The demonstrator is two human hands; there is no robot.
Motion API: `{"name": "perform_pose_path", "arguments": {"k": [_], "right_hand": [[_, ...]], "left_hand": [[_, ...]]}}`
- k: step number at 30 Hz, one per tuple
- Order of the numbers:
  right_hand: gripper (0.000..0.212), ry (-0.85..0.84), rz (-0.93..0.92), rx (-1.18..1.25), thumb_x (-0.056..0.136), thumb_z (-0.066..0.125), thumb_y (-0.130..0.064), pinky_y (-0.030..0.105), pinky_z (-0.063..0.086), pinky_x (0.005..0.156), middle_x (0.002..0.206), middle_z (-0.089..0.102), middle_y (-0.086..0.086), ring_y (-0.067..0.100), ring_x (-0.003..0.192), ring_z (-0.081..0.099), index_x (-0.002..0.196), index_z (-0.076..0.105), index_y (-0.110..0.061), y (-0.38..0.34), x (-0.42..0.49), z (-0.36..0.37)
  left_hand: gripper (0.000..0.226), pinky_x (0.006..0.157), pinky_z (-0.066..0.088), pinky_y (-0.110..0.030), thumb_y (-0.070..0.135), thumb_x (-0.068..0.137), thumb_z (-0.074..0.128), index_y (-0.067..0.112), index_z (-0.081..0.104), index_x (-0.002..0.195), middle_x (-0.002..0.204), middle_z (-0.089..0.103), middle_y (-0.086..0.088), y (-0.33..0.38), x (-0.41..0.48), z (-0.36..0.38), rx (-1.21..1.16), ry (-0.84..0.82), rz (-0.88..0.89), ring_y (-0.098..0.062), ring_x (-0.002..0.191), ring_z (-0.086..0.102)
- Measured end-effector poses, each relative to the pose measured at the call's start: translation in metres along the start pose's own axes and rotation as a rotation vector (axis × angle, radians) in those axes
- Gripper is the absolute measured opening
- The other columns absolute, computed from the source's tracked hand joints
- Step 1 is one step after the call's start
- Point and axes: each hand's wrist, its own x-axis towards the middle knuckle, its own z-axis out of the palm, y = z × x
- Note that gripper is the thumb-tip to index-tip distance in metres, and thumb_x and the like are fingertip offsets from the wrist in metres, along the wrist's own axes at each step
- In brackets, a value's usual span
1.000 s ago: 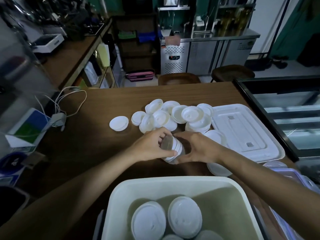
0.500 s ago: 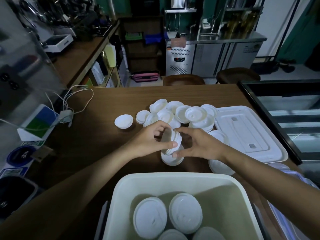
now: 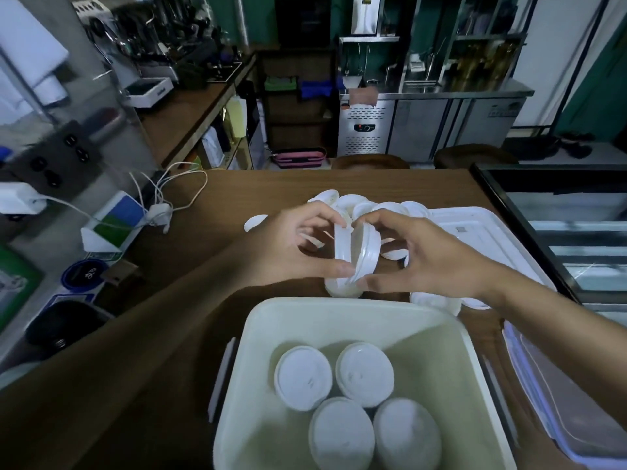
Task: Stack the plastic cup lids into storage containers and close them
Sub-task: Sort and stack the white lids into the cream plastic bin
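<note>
Your left hand (image 3: pixel 295 245) and right hand (image 3: pixel 427 261) pinch two cup lids (image 3: pixel 368 252), fingers (image 3: pixel 334 270) curled round the rims, above the bench (image 3: pixel 203 239) just behind the storage container (image 3: pixel 339 305). Four stacks (image 3: pixel 364 369) stand inside it. Loose lids (image 3: pixel 390 207) lie unsorted beyond; the cover (image 3: pixel 475 239) lies aside, unfitted

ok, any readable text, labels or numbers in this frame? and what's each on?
Nothing reads clearly.
White box on the side counter: print on its side, blurred.
Fridge display: red digits, too small.
Fridge label: too small.
Blue sticker lower left: white symbol, blurred.
Held cup lids: no print seen.
</note>
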Motion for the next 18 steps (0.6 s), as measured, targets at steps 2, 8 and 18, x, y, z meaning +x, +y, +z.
{"name": "perform_pose_path", "arguments": {"k": [2,8,18], "right_hand": [[0.065,-0.029,-0.014,-0.023,0.074,0.092,-0.038,0.044,0.050,0.104,0.124,0.068,-0.008,0.015,0.120,0.064,0.130,0.060,-0.028,-0.013,-0.019,0.002],[0.071,-0.144,0.066,-0.079,0.073,0.092,-0.044,0.037,0.047,0.106,0.125,0.064,-0.013,0.010,0.124,0.059,0.131,0.051,-0.035,-0.030,-0.068,0.013],[0.068,-0.417,0.244,-0.696,0.072,0.072,-0.068,0.028,0.052,0.081,0.110,0.048,-0.027,-0.006,0.099,0.048,0.125,0.036,-0.045,-0.051,-0.108,0.047]], "left_hand": [[0.068,0.104,0.050,-0.020,0.053,0.068,0.090,0.032,0.064,0.126,0.129,0.066,0.018,0.009,-0.018,0.002,0.116,-0.020,0.026,0.001,0.125,0.060],[0.069,0.108,0.052,-0.036,0.042,0.069,0.096,0.029,0.060,0.126,0.124,0.066,0.016,0.013,-0.067,0.020,0.136,-0.086,0.062,-0.010,0.123,0.063],[0.053,0.100,0.047,-0.024,0.057,0.073,0.084,0.045,0.063,0.121,0.119,0.057,0.030,0.009,-0.100,0.061,0.482,-0.320,-0.003,0.005,0.118,0.051]]}}
